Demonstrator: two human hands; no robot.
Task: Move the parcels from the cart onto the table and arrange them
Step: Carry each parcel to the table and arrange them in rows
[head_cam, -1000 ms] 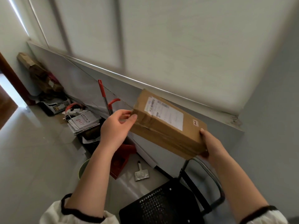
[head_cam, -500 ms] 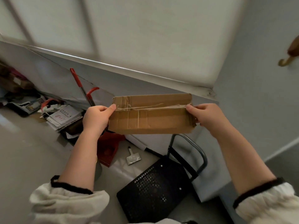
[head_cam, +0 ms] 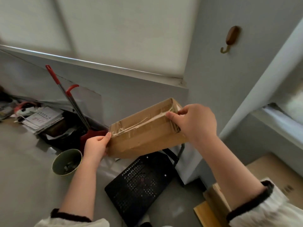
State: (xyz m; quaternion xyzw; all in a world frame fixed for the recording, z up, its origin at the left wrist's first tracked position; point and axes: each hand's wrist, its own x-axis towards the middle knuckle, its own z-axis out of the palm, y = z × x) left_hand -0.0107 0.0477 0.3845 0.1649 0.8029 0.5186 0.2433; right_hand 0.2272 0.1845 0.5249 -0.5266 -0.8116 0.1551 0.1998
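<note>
I hold a long brown cardboard parcel (head_cam: pixel 144 135) sealed with clear tape in mid-air, tilted so its right end is higher. My left hand (head_cam: pixel 95 147) grips its lower left end. My right hand (head_cam: pixel 195 123) grips the upper right end, fingers curled over the taped edge. Below the parcel stands the black perforated cart (head_cam: pixel 139 182) with its platform bare and its grey handle partly hidden behind the box. At the lower right, a wooden table edge (head_cam: pixel 211 208) carries a flat cardboard parcel (head_cam: pixel 277 174).
A green cup (head_cam: pixel 67 162) stands on the grey floor left of the cart. Behind it lean a red-handled broom (head_cam: pixel 68 102) and a red dustpan (head_cam: pixel 91 136), beside stacked papers (head_cam: pixel 42 119) and clutter along the wall. A wall hook (head_cam: pixel 230 40) hangs above right.
The view has swung right and downward. The parcel has turned and tilted, right end up. The table edge and a parcel on it have come into sight at lower right.
</note>
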